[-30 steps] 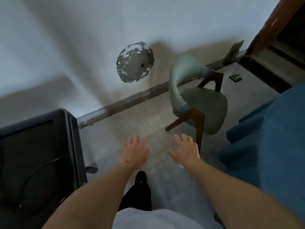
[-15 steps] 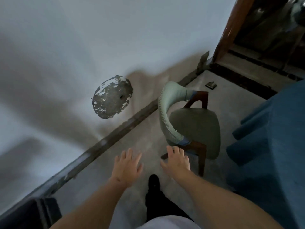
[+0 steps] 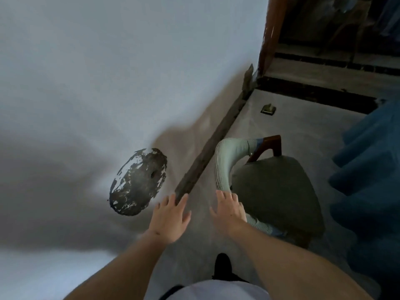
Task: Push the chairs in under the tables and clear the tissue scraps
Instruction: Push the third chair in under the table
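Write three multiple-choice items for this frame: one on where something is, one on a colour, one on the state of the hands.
1. The chair stands:
A. between the wall and the blue cloth
B. on top of the blue cloth
C. inside the doorway

2. The chair's curved backrest is:
A. red
B. pale green
C. black

3. The hands are:
A. both open and empty
B. both clenched on tissue
C. out of view

Answers:
1 A, wall on one side, blue cloth on the other.
2 B, ribbed pale green padding.
3 A, left hand and right hand show spread fingers holding nothing.

Bare forearms, no sleeves; white top (image 3: 216,291); dark trouser leg, black shoe (image 3: 223,265).
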